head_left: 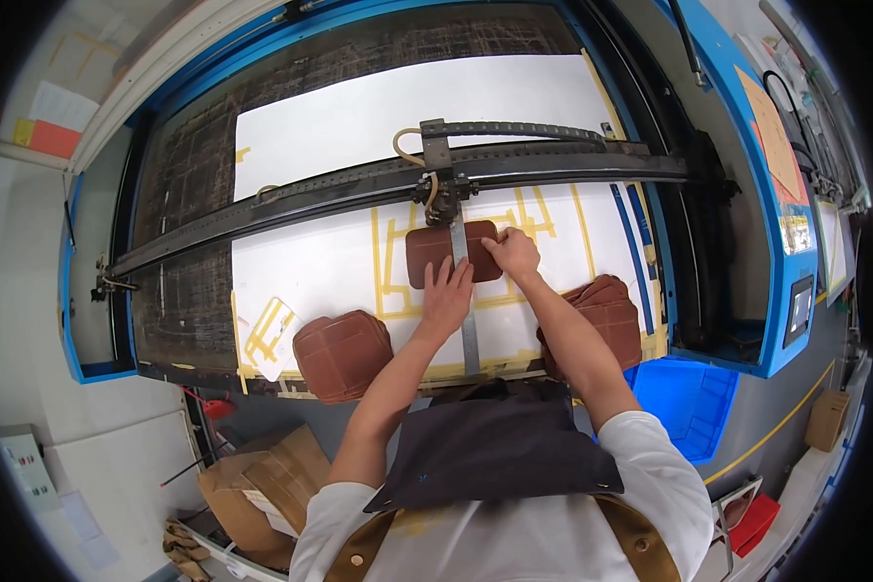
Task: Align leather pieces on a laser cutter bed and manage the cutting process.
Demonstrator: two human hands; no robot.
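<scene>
A brown rounded rectangular panel, leather-like (429,248), lies flat on the white board (306,254) under the machine's crossbar. A long metal ruler (469,341) runs front to back across it. My left hand (445,299) rests with fingers stretched and apart on the panel's near edge, the fingertips at the ruler. At the panel's right edge, my right hand (514,254) pinches it near the far corner; part of the grip is hidden. A stack of similar brown pieces (342,356) sits left of my left forearm. Another brown stack (606,315) is partly behind my right forearm.
The black crossbar (330,198) with its tool head (442,199) spans the bed just beyond my hands. Yellow tape marks the board. A small taped white card (271,339) lies at left. Below right stands a blue bin (694,407); cardboard (262,485) is at lower left.
</scene>
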